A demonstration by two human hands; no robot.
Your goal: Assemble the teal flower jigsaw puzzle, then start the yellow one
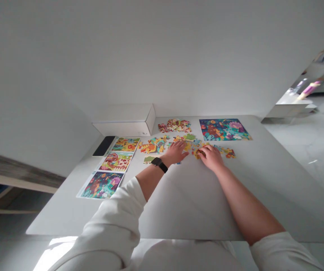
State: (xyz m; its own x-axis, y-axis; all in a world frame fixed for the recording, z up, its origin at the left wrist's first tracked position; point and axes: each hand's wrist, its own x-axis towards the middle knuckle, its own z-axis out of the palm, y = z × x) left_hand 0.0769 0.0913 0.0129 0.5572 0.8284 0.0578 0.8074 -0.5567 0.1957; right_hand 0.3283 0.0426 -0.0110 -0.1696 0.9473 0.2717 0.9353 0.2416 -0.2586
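Note:
My left hand [176, 151], with a black watch on its wrist, lies over jigsaw pieces in the middle of the table. Its fingers are stretched out, the thumb apart, and nothing shows in its grip. My right hand [212, 157] has its fingers bent down on a yellow and brown puzzle piece [200, 153], at the near edge of the pieces. More loose puzzle pieces [154, 145] spread to the left of my hands, and others [229, 153] lie to the right. Each hand hides part of the pieces beneath it.
A finished-looking dark blue jigsaw picture [224, 129] lies at the back right. Reddish pieces [176, 125] are heaped at the back, beside a white box [125, 124]. On the left are a sheet with several pictures [115, 162] and a black phone [104, 146]. White table [187, 207].

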